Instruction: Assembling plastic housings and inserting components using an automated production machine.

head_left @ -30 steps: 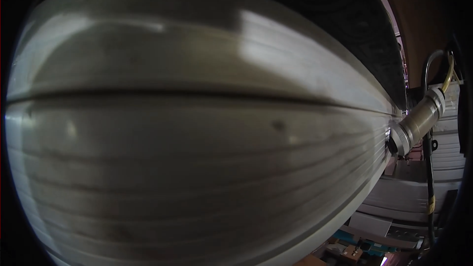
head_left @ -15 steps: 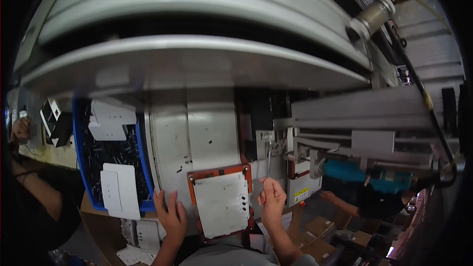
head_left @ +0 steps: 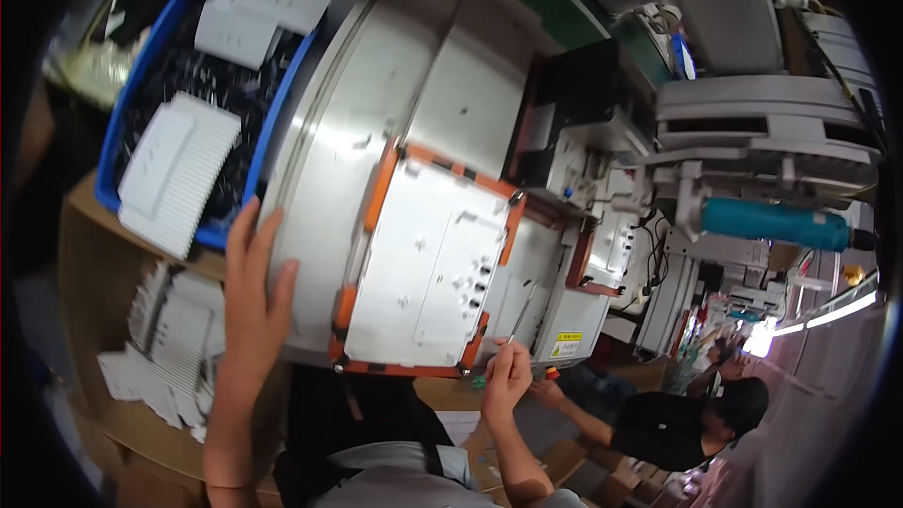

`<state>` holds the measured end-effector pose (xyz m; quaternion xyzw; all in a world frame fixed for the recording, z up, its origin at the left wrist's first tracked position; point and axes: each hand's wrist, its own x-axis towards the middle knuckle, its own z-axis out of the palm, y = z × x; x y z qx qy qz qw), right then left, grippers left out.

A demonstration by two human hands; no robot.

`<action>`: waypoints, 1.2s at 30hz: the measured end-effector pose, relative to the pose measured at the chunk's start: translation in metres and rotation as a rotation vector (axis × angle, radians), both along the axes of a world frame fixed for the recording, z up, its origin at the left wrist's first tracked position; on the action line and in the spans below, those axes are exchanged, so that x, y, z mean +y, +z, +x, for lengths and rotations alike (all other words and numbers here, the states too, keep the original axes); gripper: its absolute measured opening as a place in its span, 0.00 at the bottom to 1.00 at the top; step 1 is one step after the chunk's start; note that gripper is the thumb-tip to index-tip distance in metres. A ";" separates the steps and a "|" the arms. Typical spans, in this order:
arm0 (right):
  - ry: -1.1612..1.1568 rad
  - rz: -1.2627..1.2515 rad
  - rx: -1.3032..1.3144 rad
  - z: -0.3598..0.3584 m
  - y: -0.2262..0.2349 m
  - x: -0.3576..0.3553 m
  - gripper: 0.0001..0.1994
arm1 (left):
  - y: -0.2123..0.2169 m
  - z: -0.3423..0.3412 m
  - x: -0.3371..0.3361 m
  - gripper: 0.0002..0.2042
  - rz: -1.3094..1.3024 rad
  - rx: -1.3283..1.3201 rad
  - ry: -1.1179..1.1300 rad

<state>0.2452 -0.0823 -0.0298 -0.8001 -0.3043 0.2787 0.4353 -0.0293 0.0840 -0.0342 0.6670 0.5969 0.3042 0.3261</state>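
Note:
A flat white panel [head_left: 433,268] with several small black parts near its right edge lies in an orange-framed fixture [head_left: 346,320] on the metal bench. My left hand [head_left: 254,306], fingers apart and holding nothing, is at the bench's left edge beside the blue bin. Just right of the fixture's lower corner, my right hand [head_left: 506,376] is closed around a thin metal rod-like tool [head_left: 522,310]. The tool slants up and away from the fingers, apart from the panel; its exact kind is unclear.
Left of the bench, a blue bin [head_left: 118,146] holds small dark pieces with white panels on top. Below it, a cardboard box [head_left: 80,292] contains more white ribbed parts. A teal cylinder [head_left: 771,224] sits on machinery at right. A co-worker [head_left: 673,423] stands at lower right.
My view has swung and tilted, so the fixture and bin appear larger and turned. The large grey machine beam no longer fills the top. My right hand still grips the rod-like tool.

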 end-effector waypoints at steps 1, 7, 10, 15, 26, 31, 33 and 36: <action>0.029 -0.013 -0.012 0.000 0.005 0.003 0.09 | 0.003 -0.001 -0.010 0.23 -0.014 0.030 0.034; 0.157 0.140 0.341 0.008 0.030 0.028 0.10 | -0.016 -0.009 -0.056 0.22 0.079 0.218 0.099; 0.206 0.204 0.381 0.001 0.047 0.055 0.11 | -0.030 -0.010 -0.063 0.21 0.157 0.271 0.134; 0.248 0.285 0.383 0.018 0.053 0.112 0.11 | -0.038 -0.002 -0.062 0.20 0.179 0.259 0.122; 0.186 0.214 0.450 0.016 0.056 0.155 0.11 | -0.041 -0.014 -0.058 0.22 0.224 0.211 0.044; 0.117 0.222 0.475 0.013 0.055 0.173 0.10 | -0.043 -0.013 -0.057 0.22 0.201 0.214 0.025; 0.101 0.227 0.490 0.016 0.057 0.178 0.10 | -0.041 -0.015 -0.055 0.22 0.185 0.198 0.018; 0.144 0.211 0.512 0.023 0.060 0.181 0.09 | -0.042 -0.015 -0.057 0.21 0.174 0.196 0.018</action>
